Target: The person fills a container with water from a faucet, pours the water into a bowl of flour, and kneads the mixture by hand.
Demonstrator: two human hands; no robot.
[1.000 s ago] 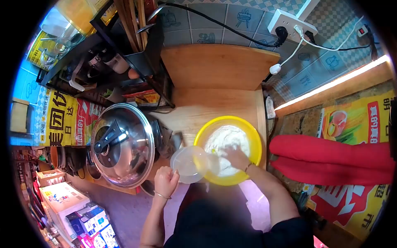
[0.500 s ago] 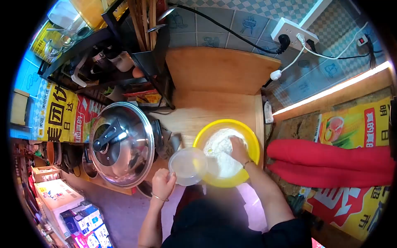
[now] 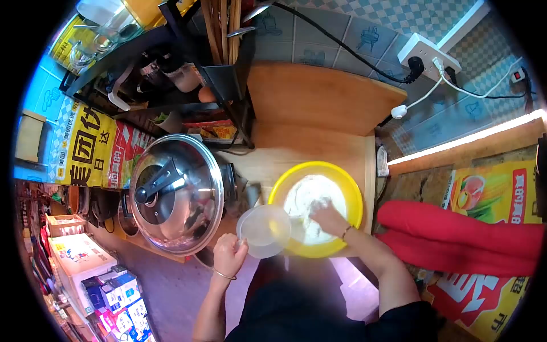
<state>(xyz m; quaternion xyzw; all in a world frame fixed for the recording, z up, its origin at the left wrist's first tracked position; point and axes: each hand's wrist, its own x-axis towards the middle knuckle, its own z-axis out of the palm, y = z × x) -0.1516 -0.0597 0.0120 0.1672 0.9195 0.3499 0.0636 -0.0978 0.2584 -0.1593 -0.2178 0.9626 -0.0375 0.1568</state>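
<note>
A yellow basin stands on the wooden counter with white flour inside. My right hand is down in the flour, its fingers blurred and partly hidden. Beside the basin, my left hand is closed on the rim of a translucent plastic bowl, which overlaps the basin's left edge.
Left of the bowl is a large lidded pot. Behind it stands a black rack with utensils. A wooden board leans at the back. Red cloth sleeves lie on the right, below a power strip.
My right hand has moved about in the flour, up toward the far side and back toward the middle. My left hand still holds the bowl. The camera view has shifted slightly.
</note>
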